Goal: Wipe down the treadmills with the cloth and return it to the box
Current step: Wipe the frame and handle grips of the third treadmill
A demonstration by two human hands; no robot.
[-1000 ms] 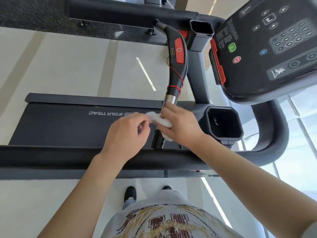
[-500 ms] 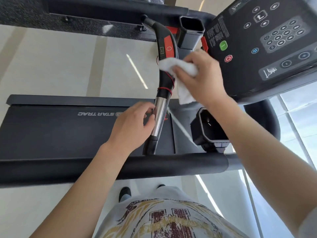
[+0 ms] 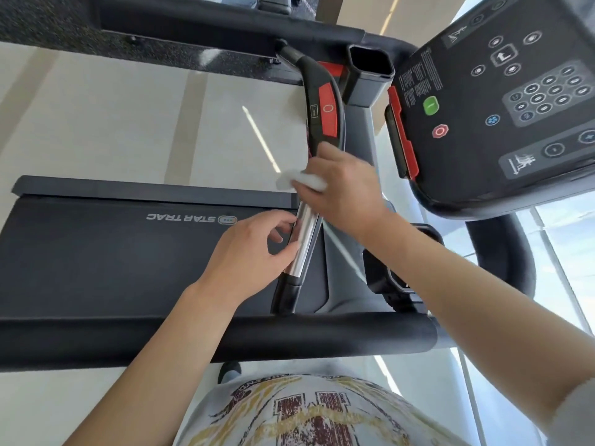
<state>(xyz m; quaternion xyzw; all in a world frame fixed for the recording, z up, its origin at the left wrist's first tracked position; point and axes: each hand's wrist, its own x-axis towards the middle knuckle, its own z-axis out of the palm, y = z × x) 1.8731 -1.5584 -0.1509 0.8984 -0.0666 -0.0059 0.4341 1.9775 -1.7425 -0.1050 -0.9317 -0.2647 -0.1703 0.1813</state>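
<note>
Treadmill (image 3: 96,252) handle: cloth (image 3: 302,181) now lower.

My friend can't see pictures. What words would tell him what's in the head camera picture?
A person's right hand presses a white cloth against a treadmill's handle, while the left hand touches the handle's shiny metal part. A black control panel with green and red buttons is at the upper right.

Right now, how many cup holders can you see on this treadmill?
2. One cup holder is at the top, left of the console; the other sits lower, partly hidden behind the right forearm.
</note>
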